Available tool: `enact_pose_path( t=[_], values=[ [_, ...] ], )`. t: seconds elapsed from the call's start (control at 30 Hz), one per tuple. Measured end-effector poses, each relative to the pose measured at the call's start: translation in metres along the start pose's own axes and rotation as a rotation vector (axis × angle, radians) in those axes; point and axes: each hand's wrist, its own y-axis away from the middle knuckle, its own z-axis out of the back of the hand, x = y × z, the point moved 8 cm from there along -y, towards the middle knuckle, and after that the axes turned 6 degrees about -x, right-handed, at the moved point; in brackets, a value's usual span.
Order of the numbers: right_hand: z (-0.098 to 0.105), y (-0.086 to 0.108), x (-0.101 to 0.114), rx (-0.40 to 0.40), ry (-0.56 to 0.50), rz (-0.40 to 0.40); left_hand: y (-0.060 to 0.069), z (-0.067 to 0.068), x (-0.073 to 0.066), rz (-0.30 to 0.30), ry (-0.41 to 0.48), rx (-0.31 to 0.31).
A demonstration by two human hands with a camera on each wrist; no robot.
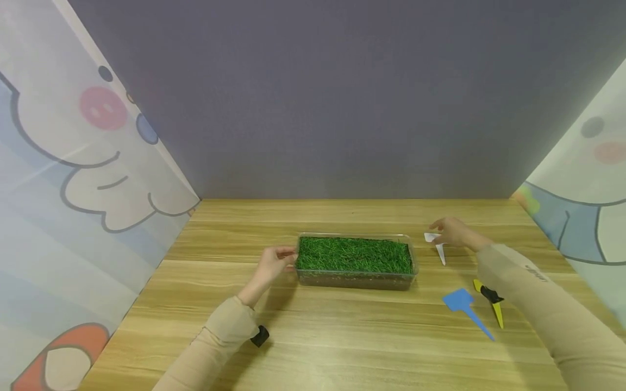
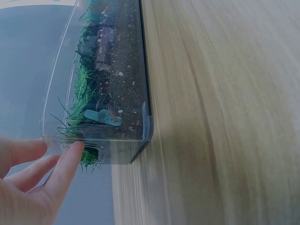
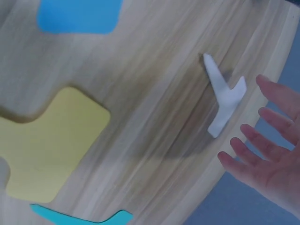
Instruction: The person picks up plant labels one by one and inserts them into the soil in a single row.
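Observation:
A clear plastic tray (image 1: 357, 282) of soil, topped with green grass (image 1: 354, 255), sits on the table. My left hand (image 1: 274, 263) touches its left end; in the left wrist view the fingers (image 2: 65, 164) lie against the end wall and the thumb (image 2: 28, 151) is by the rim. To the right of the tray, my right hand (image 1: 452, 232) hovers over a white T-shaped plant label (image 1: 441, 253). The right wrist view shows its spread fingers (image 3: 262, 140) apart from the white label (image 3: 224, 101), holding nothing.
Nearer on the right lie a blue plant label (image 1: 459, 300) and a yellow label (image 1: 498, 314), partly covered by a black piece near my right sleeve. A teal piece (image 3: 84, 218) shows at the right wrist view's lower edge. A grey panel (image 1: 357, 108) stands behind the table.

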Motion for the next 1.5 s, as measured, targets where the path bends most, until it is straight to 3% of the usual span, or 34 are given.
enact_pose_path(
  t=[0.2, 0.4, 0.7, 1.13, 1.5],
  values=[
    [-0.006, -0.001, -0.01, 0.008, -0.028, -0.018, 0.0, 0.0, 0.0, 0.014, 0.012, -0.004],
    [-0.011, -0.004, -0.019, 0.005, 0.029, -0.01, 0.001, -0.001, 0.0, 0.013, 0.021, -0.01],
    [-0.016, -0.008, -0.02, 0.005, 0.04, 0.042, 0.002, 0.0, 0.0, 0.008, 0.019, -0.01],
    [-0.016, -0.009, -0.024, -0.001, 0.088, 0.011, 0.002, -0.003, -0.003, 0.005, 0.014, 0.01],
    [-0.015, -0.009, -0.026, 0.072, -0.026, -0.043, 0.001, -0.005, -0.002, -0.021, 0.012, 0.008]
  ],
)
